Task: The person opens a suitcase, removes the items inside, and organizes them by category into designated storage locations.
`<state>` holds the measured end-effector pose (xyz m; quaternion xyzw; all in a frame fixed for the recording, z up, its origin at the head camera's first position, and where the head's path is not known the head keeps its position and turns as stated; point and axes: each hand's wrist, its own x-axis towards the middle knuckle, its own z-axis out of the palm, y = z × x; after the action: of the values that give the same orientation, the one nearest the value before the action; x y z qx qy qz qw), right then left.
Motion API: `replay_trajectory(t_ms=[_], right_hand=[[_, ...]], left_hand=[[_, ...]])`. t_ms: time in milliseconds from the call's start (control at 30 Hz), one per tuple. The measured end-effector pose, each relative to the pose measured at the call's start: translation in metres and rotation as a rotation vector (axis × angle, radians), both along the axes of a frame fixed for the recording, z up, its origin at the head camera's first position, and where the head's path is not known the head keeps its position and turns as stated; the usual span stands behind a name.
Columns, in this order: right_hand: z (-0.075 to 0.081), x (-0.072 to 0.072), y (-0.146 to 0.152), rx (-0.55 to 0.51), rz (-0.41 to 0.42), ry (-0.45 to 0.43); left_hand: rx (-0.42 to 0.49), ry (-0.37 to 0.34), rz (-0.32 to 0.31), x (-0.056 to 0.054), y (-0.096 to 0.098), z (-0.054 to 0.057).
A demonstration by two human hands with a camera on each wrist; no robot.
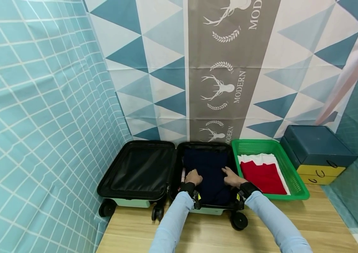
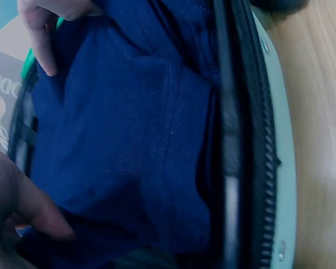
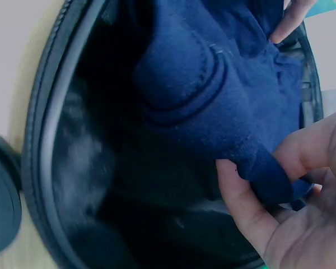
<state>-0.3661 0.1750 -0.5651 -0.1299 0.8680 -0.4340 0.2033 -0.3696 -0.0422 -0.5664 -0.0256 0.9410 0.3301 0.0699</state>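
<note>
A folded navy garment (image 1: 209, 172) lies in the right half of an open suitcase (image 1: 179, 154). My left hand (image 1: 194, 177) is at the garment's left edge with its fingers curled; in the left wrist view, a finger of that hand (image 2: 22, 202) presses into the cloth. At the right edge, my right hand (image 1: 232, 177) pinches the garment. The right wrist view shows the thumb and fingers of that hand (image 3: 302, 207) around a fold of navy cloth (image 3: 235, 123), above the suitcase's dark lining (image 3: 140, 185).
The suitcase's other half (image 1: 138, 168) lies open at left, its black wheels (image 1: 107, 208) towards me. Right of it stands a green basket (image 1: 299, 186) with red cloth (image 1: 264, 177) and white cloth (image 1: 261, 159). Stacked boxes (image 1: 318, 147) stand beyond, on the wooden table (image 1: 207, 235).
</note>
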Motion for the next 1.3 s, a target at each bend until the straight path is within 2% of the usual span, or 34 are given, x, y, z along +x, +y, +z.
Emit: replay_trajectory(t_ms=[100,167,367,533,700,867,1067,1167,1233,1300], right_hand=[[0.01,0.001,0.01,-0.024,0.03,0.006],[0.016,0.002,0.017,-0.042,0.048,0.025],[0.026,0.001,0.034,-0.031,0.05,0.081],[0.037,-0.001,0.05,-0.046,0.036,0.125],[0.049,-0.001,0.071,-0.094,0.027,0.168],[0.057,0.0,0.094,-0.085,-0.015,0.245],[0.07,0.008,0.119,-0.059,-0.053,0.257],[0.065,0.009,0.137,-0.08,-0.06,0.257],[0.031,-0.006,0.165,-0.121,0.004,0.359],[0.02,-0.008,0.177,-0.127,-0.007,0.379]], left_hand=[[-0.003,-0.039,-0.024,-0.003,0.007,0.009],[-0.001,-0.033,-0.047,-0.005,0.012,0.014],[0.001,0.069,-0.109,-0.001,0.029,0.027],[-0.013,0.138,-0.127,0.003,0.046,0.042],[-0.051,0.226,-0.144,0.002,0.063,0.055],[-0.023,0.308,-0.191,0.003,0.083,0.059],[0.017,0.3,-0.245,0.004,0.109,0.057],[0.031,0.282,-0.274,0.004,0.123,0.057],[0.031,0.271,-0.313,0.005,0.131,0.056],[0.021,0.264,-0.384,0.007,0.136,0.054]])
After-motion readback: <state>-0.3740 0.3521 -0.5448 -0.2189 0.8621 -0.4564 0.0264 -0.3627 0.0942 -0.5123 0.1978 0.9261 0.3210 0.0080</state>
